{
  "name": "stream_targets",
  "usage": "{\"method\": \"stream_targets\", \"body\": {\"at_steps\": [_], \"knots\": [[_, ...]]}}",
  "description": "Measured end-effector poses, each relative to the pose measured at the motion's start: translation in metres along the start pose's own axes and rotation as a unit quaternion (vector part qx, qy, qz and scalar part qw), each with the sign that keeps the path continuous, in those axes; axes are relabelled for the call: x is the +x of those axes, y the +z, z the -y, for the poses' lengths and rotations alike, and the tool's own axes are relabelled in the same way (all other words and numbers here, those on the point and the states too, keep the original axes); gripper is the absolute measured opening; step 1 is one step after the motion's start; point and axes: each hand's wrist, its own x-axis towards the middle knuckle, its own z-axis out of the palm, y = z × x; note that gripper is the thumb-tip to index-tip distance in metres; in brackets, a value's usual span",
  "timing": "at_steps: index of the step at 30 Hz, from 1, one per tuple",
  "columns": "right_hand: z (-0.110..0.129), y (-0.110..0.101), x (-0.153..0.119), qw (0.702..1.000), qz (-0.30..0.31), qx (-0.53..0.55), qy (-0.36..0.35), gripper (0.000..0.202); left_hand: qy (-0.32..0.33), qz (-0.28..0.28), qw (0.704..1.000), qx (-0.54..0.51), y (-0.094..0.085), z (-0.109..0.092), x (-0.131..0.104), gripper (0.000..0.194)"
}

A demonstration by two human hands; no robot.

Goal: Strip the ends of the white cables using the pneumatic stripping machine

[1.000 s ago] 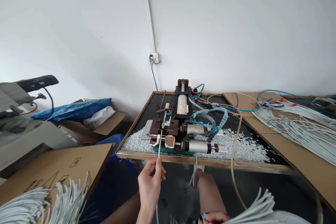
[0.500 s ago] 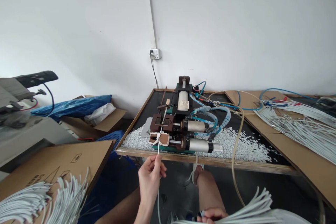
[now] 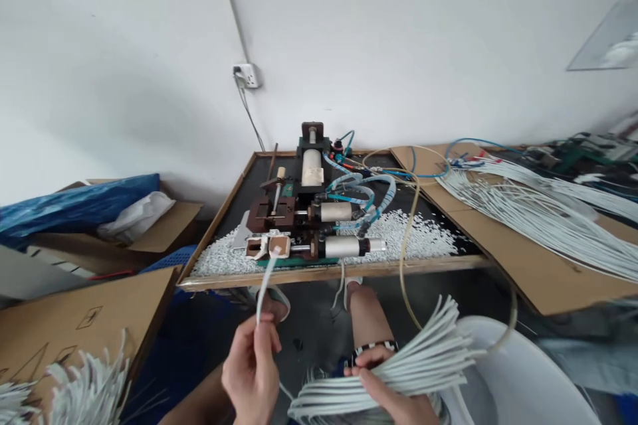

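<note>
below, left hand [image 3: 252, 365] pinches single white cable [image 3: 264, 282], its far end at clamp of pneumatic machine [image 3: 304, 226] on wood-rimmed tray [image 3: 349, 270]. right hand [image 3: 386, 395] grasps cable bundle [image 3: 403, 368] over lap.

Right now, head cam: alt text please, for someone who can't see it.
A person's left hand pinches one white cable whose far end meets a small pneumatic machine on a wood-framed tray, while the right hand grips a bundle of white cables in the lap. White pellets litter the tray; more cables lie on cardboard to the right.
</note>
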Motion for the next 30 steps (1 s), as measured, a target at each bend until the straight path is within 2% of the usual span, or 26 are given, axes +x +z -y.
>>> {"method": "stream_targets", "body": {"at_steps": [2,4,5,11,13,18,22,25,30], "knots": [[-0.004,0.000,0.002,1.000,0.009,0.025,-0.003,0.050,0.095,0.128,0.986,0.055,0.003,-0.002,-0.009,0.019],[-0.006,-0.001,0.003,0.999,0.020,0.033,-0.019,0.048,0.158,0.265,0.946,0.096,0.008,-0.004,-0.012,0.028],[-0.006,-0.002,0.003,0.999,0.023,0.024,-0.026,0.046,0.172,0.307,0.931,0.101,0.010,-0.007,-0.012,0.031],[0.004,-0.008,-0.001,0.999,0.023,0.013,-0.036,0.033,0.119,0.446,0.887,0.014,0.018,-0.025,-0.018,0.012],[0.008,-0.009,-0.002,0.999,0.015,0.016,-0.027,0.037,0.122,0.461,0.879,-0.012,0.020,-0.028,-0.023,0.012],[0.020,-0.004,-0.005,0.999,0.021,-0.009,-0.029,0.037,0.159,0.413,0.896,-0.041,0.025,-0.027,-0.028,0.014],[0.028,-0.001,-0.009,0.999,0.015,-0.014,-0.043,0.028,0.105,0.447,0.887,-0.050,0.024,-0.031,-0.022,0.010],[0.029,-0.001,-0.009,0.999,0.014,-0.023,-0.039,0.030,0.055,0.467,0.880,-0.069,0.023,-0.032,-0.019,0.012],[0.029,0.002,-0.008,0.998,0.004,-0.028,-0.063,0.023,0.025,0.423,0.903,-0.066,0.023,-0.025,-0.028,0.015]]}}
